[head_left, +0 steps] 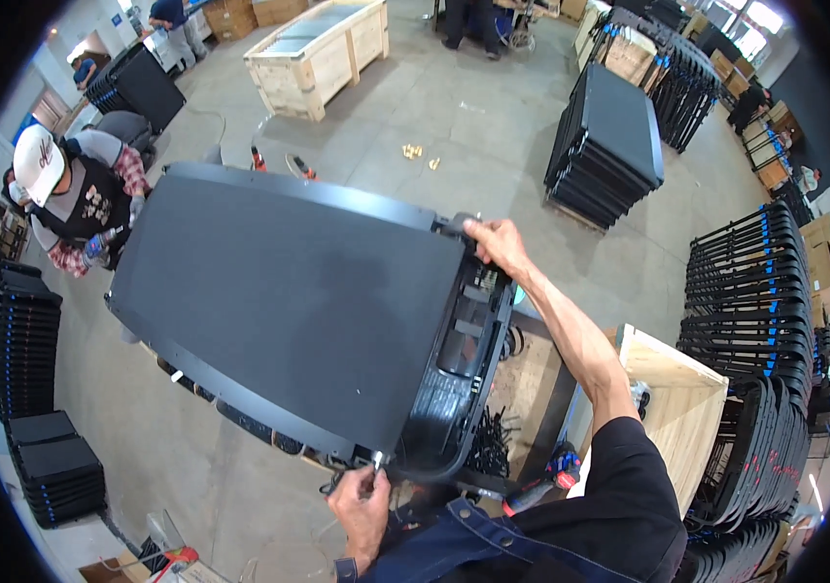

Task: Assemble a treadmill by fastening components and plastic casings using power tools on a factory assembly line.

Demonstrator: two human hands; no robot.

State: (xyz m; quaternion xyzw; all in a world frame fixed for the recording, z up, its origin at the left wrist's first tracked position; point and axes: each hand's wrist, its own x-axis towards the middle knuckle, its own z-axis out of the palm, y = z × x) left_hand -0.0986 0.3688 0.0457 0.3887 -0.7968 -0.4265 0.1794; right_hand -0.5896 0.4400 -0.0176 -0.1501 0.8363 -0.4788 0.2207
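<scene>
A large dark flat deck (289,282), which looks like a treadmill deck, lies before me in a black frame (446,432). My left hand (361,510) is at its near corner, finger and thumb pinched on a small silvery metal piece (378,461); its exact kind is too small to tell. At the far right corner my right hand (499,243) is closed on a black corner piece (456,225), the thumb on top. Between the deck's right end and the frame, an open bay (468,325) shows dark inner parts.
A co-worker (80,194) at the deck's left end holds a power drill (102,243). Beside my right elbow stand a wooden crate (673,389) and a red-and-black power tool (561,468). Black panels (614,136) are stacked farther off; black frames (741,291) line the right.
</scene>
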